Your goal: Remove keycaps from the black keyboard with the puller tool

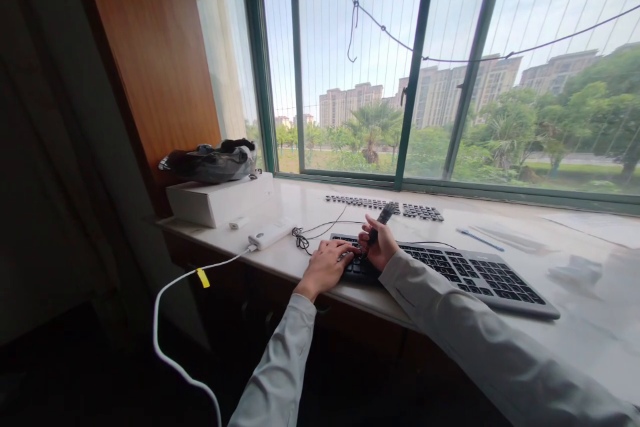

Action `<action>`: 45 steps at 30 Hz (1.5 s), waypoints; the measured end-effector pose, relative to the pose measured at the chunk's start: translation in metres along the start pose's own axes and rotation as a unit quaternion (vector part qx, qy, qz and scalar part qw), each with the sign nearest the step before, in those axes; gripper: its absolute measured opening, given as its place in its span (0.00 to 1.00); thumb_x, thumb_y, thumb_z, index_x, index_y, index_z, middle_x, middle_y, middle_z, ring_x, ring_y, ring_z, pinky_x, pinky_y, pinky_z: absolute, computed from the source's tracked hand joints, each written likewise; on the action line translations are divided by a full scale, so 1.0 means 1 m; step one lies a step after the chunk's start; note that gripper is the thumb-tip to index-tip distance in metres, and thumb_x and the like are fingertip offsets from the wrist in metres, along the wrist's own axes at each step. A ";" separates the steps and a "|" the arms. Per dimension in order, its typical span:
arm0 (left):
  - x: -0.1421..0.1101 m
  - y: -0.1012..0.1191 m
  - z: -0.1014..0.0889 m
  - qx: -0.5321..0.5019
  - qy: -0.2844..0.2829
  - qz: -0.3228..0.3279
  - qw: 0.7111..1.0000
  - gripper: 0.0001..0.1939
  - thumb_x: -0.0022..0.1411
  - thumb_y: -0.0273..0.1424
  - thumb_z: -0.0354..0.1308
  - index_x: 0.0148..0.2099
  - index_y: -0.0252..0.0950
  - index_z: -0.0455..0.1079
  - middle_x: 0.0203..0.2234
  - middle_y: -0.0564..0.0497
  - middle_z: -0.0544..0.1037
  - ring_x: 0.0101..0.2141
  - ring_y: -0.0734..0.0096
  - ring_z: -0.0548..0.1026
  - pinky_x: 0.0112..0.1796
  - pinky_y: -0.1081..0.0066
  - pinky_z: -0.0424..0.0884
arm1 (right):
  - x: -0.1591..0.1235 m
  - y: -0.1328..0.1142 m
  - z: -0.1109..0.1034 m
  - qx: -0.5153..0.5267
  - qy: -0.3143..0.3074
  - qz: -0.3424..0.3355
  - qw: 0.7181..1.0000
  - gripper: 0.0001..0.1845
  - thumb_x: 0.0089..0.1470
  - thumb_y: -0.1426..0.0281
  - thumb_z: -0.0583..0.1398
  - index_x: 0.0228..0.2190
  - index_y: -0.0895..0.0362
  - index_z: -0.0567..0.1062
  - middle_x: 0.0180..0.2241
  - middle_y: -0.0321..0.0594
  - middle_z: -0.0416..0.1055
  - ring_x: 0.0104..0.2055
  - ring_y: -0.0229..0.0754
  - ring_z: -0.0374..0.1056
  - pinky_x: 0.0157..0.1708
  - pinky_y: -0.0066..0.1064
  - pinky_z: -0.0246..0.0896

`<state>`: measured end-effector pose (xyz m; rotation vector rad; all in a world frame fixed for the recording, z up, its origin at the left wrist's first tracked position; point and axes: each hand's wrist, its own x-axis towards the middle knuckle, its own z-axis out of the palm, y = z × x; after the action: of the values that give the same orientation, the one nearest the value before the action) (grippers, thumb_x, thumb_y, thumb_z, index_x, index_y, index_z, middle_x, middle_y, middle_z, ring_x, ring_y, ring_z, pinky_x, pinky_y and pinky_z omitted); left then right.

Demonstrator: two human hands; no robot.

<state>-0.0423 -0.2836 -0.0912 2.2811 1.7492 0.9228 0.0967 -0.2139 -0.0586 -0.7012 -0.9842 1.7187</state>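
Observation:
A grey keyboard with black keys [460, 273] lies on a pale stone window ledge [500, 220]. My left hand [327, 265] rests on the keyboard's left end, fingers spread over the keys. My right hand [381, 245] is closed round a slim black tool [380, 221] held like a pen, its lower tip on the keys at the left end. Behind the hands, rows of loose black keycaps [385, 207] are laid out on the ledge.
A white box [220, 199] with a dark plastic bag [210, 161] on top stands at the ledge's left end. A white adapter [270, 235] with a white cable [170, 293] and a black cable [315, 230] lies nearby. A blue pen [480, 239] lies farther right.

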 end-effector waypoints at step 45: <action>-0.006 0.011 0.000 0.018 0.015 -0.034 0.999 0.15 0.68 0.39 0.45 0.52 0.58 0.68 0.55 0.60 0.69 0.53 0.63 0.64 0.50 0.59 0.67 | 0.001 0.026 0.009 -0.208 0.098 -0.142 0.963 0.27 0.46 0.49 0.61 0.12 0.53 0.58 0.11 0.32 0.52 0.15 0.35 0.46 0.16 0.32 0.43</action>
<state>-0.0342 -0.2925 -0.0891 2.2263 1.8578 0.9236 0.0765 -0.2201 -0.0761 -0.9302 -1.2532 1.1787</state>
